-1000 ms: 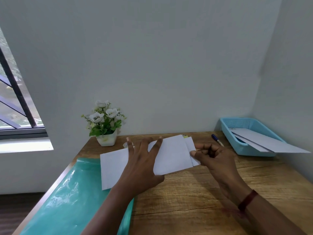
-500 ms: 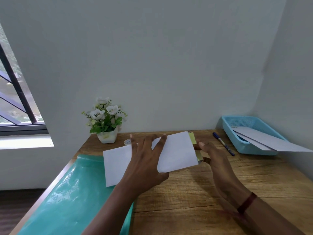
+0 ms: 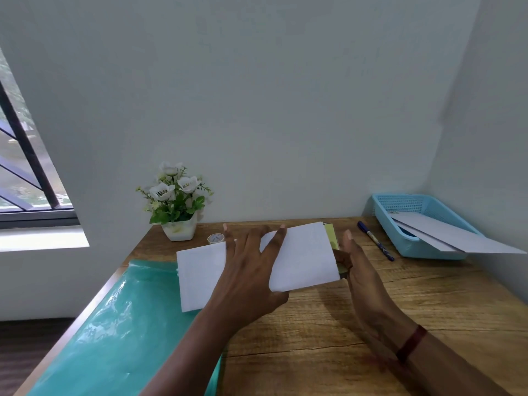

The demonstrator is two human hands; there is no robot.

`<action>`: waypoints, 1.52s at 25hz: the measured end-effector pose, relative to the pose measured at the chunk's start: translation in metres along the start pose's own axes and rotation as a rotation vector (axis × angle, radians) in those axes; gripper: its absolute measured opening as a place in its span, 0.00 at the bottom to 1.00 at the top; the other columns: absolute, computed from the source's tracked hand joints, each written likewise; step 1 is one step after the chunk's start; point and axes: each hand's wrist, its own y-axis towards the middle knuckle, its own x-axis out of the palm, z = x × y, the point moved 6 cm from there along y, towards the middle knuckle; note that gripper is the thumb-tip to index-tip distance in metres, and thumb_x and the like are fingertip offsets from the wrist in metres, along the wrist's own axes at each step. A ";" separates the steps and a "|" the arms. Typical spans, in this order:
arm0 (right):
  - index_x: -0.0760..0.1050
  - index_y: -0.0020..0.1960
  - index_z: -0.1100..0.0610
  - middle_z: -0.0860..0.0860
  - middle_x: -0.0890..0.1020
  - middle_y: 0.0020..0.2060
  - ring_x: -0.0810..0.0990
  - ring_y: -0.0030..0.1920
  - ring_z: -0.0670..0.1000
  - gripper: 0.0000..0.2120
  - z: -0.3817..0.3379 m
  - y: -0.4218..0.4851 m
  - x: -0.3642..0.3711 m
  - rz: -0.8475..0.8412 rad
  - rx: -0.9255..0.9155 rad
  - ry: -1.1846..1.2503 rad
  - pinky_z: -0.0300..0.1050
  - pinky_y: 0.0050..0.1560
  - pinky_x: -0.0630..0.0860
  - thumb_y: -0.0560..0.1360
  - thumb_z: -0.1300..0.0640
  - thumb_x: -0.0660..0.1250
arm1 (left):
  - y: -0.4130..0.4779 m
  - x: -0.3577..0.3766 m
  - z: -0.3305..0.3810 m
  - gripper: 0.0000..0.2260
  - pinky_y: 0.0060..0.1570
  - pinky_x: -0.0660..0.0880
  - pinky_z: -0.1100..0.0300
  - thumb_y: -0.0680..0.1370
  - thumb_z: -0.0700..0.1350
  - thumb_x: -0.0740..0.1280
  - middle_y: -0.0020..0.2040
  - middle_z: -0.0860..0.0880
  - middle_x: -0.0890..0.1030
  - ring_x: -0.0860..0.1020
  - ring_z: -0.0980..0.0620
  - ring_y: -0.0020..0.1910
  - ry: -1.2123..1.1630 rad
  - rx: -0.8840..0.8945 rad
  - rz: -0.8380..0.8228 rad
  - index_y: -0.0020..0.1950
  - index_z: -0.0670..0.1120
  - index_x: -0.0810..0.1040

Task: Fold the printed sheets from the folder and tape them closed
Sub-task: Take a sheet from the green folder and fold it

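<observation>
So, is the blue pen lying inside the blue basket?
No, the blue pen lies on the wooden table beside the blue basket, outside its wall.

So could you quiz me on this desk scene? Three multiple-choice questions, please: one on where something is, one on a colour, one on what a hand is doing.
1. Where does the pen lie?
A. On the table, between the folded sheet and the basket
B. Inside the basket
C. On top of the folded sheet

2. What colour is the basket?
A. Red
B. Black
C. Light blue

3. What is the left hand doing?
A. Gripping the pen
B. Pressing on the folded sheet with fingers spread
C. Reaching into the basket

Answers:
1 A: the pen lies on bare wood just left of the basket.
2 C: its mesh walls are light blue.
3 B: the spread fingers lie flat on the white paper.
</observation>
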 end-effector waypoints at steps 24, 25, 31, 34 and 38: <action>0.82 0.53 0.58 0.52 0.86 0.44 0.83 0.44 0.49 0.09 -0.086 -0.001 -0.024 0.200 -0.398 0.177 0.44 0.40 0.82 0.74 0.65 0.69 | 0.064 -0.086 0.017 0.33 0.51 0.75 0.59 0.71 0.64 0.71 0.50 0.56 0.78 0.77 0.60 0.44 -0.697 -0.254 -0.087 0.74 0.60 0.65; 0.82 0.51 0.56 0.52 0.86 0.44 0.83 0.45 0.49 0.08 -0.091 -0.001 -0.024 0.199 -0.403 0.167 0.44 0.40 0.81 0.74 0.65 0.69 | 0.073 -0.093 0.015 0.25 0.48 0.77 0.56 0.73 0.58 0.72 0.45 0.56 0.80 0.79 0.58 0.40 -0.831 -0.281 -0.038 0.70 0.59 0.71; 0.85 0.47 0.53 0.49 0.86 0.48 0.83 0.50 0.48 0.13 -0.113 -0.007 -0.023 0.180 -0.447 0.099 0.40 0.42 0.79 0.76 0.68 0.66 | 0.103 -0.114 0.033 0.11 0.42 0.81 0.45 0.78 0.38 0.68 0.39 0.49 0.81 0.80 0.49 0.41 -1.092 -0.284 0.014 0.56 0.51 0.83; 0.84 0.50 0.54 0.46 0.86 0.48 0.82 0.53 0.45 0.15 -0.123 -0.015 -0.022 0.164 -0.484 -0.010 0.39 0.53 0.79 0.76 0.70 0.64 | 0.098 -0.120 0.040 0.12 0.41 0.79 0.54 0.77 0.35 0.66 0.42 0.53 0.84 0.82 0.53 0.43 -1.050 -0.275 0.083 0.47 0.49 0.86; 0.83 0.52 0.56 0.48 0.86 0.50 0.81 0.56 0.46 0.14 -0.129 -0.028 -0.021 0.070 -0.536 -0.013 0.36 0.54 0.77 0.76 0.69 0.63 | 0.086 -0.122 0.040 0.12 0.48 0.81 0.43 0.73 0.38 0.64 0.44 0.53 0.85 0.83 0.48 0.46 -1.066 -0.345 0.168 0.42 0.51 0.86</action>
